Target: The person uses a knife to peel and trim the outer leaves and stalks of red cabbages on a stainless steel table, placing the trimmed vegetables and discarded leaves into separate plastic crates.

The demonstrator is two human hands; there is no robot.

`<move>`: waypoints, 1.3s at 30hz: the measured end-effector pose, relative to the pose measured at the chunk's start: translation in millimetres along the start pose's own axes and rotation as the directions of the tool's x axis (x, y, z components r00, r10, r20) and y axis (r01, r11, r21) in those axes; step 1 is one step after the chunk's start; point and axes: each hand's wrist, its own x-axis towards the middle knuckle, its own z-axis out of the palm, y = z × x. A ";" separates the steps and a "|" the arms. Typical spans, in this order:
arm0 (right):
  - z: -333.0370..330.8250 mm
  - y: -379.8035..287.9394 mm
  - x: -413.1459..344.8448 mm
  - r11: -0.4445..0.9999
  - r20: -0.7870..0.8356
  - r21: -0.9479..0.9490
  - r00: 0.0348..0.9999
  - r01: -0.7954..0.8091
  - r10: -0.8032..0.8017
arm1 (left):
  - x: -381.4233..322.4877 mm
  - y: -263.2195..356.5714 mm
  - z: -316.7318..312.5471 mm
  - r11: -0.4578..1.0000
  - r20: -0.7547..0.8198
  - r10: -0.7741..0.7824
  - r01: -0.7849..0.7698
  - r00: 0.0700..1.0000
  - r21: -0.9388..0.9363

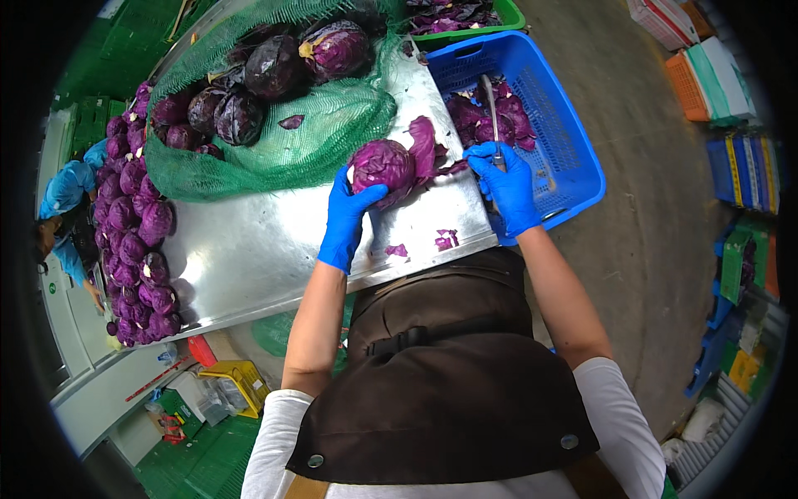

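My left hand [352, 215], in a blue glove, grips a red cabbage [381, 168] above the metal table [249, 249]. Loose outer leaves [424, 146] hang off the cabbage's right side. My right hand [504, 184], gloved too, holds a knife [492, 115] with its blade pointing away from me, over the near part of a blue plastic crate [564, 125]. Its fingertips are at the tip of a torn leaf strip. Cabbage leaves [514, 115] lie in the crate. Small leaf scraps [446, 240] are near the table's front edge.
A green mesh sack [318, 143] with dark, untrimmed cabbages [274, 65] lies across the table's back. Many red cabbages [134, 231] are piled at its left end, beside another person [68, 187]. A green crate [511, 15] of leaves stands behind the blue one.
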 end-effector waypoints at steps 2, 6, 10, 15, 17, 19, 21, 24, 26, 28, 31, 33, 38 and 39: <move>6.4 -5.3 -2.2 0.975 0.085 -0.008 0.972 0.220 -0.218 | -4.0 3.2 3.7 0.992 -0.003 0.087 -0.087 0.996 0.092; 45.5 -37.1 -12.9 0.863 0.224 -0.286 0.905 0.416 -0.362 | -12.9 8.1 15.5 0.989 -0.008 0.137 -0.136 0.991 0.050; 28.6 -18.7 3.4 0.937 0.258 -0.226 0.944 0.266 -0.206 | -16.9 9.9 10.4 0.977 0.081 0.176 -0.164 0.981 -0.136; -8.0 -22.9 23.7 0.820 0.009 -0.506 0.952 0.269 -0.306 | -25.1 -3.0 -11.8 0.923 0.023 0.015 -0.005 1.000 -0.384; -15.5 -45.2 21.6 0.584 0.028 -0.781 0.946 0.222 -0.322 | -23.0 3.9 -7.8 0.946 0.106 0.073 -0.035 0.992 -0.323; -9.4 -36.3 24.3 0.568 0.140 -0.649 0.814 0.506 -0.564 | -18.8 5.9 6.6 0.965 0.185 0.157 -0.111 0.970 -0.237; 19.6 -36.3 16.5 0.641 0.229 -0.546 0.832 0.540 -0.505 | -18.5 3.9 16.0 0.986 0.091 0.164 -0.163 0.982 -0.018; 46.7 -38.4 -9.4 0.881 0.339 -0.446 0.941 0.156 0.005 | -16.6 -24.1 20.5 0.950 -0.141 0.170 -0.125 0.975 0.288; 49.8 -2.4 -13.7 0.932 0.317 -0.295 0.942 0.211 -0.113 | -20.5 -37.2 20.6 0.951 -0.165 0.067 -0.013 0.984 0.308; 43.0 31.5 -3.5 0.955 0.302 -0.163 0.934 0.246 -0.189 | -39.3 -17.2 28.9 0.889 -0.065 0.002 0.028 0.998 0.457; 27.8 10.7 8.6 0.935 0.438 -0.227 0.886 0.271 -0.151 | -33.7 11.2 11.1 0.590 0.073 0.182 -0.168 0.981 0.789; 19.0 0.7 23.6 0.970 0.518 -0.245 0.845 0.001 0.130 | -14.0 29.4 22.5 0.310 0.398 0.414 -0.537 0.819 0.784; 9.4 9.5 32.5 0.593 0.339 -0.655 0.883 0.469 -0.324 | 22.2 -5.9 43.2 0.544 0.233 0.190 -0.300 0.954 0.784; 16.0 -19.4 14.5 0.534 0.208 -0.796 0.958 0.284 -0.199 | 21.4 -13.0 46.8 0.504 0.170 0.222 -0.262 0.960 0.823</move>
